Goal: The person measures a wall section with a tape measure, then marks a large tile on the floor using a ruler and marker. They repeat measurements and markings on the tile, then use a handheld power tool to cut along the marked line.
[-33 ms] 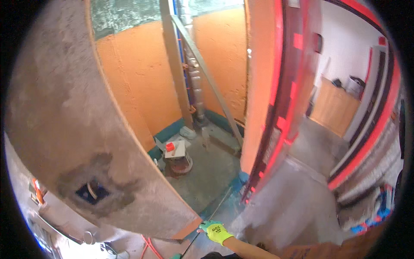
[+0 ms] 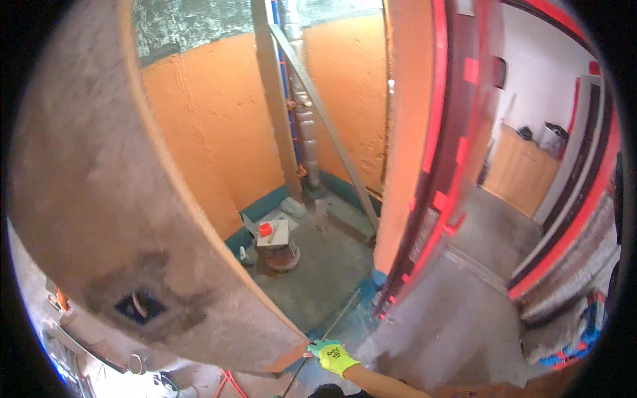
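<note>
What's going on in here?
A person's gloved right hand is at the bottom corner of a grey wall, beside a thin line running past the fingers; whether it is gripped is hard to tell. The left hand can't be made out. Beyond the corner is a recess with orange walls, where a bucket stands with a pale board and a red object on top. A long strip leans diagonally there.

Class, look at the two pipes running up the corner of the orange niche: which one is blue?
The thin pipe on the left; its neighbour on the right, a thicker pipe, is silvery.
</note>
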Available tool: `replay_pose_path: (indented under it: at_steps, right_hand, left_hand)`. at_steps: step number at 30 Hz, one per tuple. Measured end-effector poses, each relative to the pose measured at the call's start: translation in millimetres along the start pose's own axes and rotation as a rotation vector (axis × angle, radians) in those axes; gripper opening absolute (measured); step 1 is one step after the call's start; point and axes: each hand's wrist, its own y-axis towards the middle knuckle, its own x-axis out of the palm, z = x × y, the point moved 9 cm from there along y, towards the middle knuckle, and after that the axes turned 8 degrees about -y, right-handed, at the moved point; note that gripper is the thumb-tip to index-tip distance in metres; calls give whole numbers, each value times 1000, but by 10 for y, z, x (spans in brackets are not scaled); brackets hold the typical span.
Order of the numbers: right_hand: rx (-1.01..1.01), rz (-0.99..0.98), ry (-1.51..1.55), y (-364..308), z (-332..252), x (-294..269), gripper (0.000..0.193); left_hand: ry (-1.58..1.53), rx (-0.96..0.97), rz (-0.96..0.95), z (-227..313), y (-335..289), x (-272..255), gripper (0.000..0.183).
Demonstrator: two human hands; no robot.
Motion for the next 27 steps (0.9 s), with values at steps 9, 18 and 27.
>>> replay_pose_path:
  at_steps: [9,18,27]
  right_hand:
    - [233,501,426,1837,2021,-1156,22]
    - [248,325,393,3204,3115,-1345,29]
    - [32,165,462,4940,3712,-844,30]
  left_hand:
    - [-228,-330,118,388,787,-336,25]
    - [-271,-308,191,632,2488,-879,26]
    - [-364,-434,323,763,4001,-1012,27]
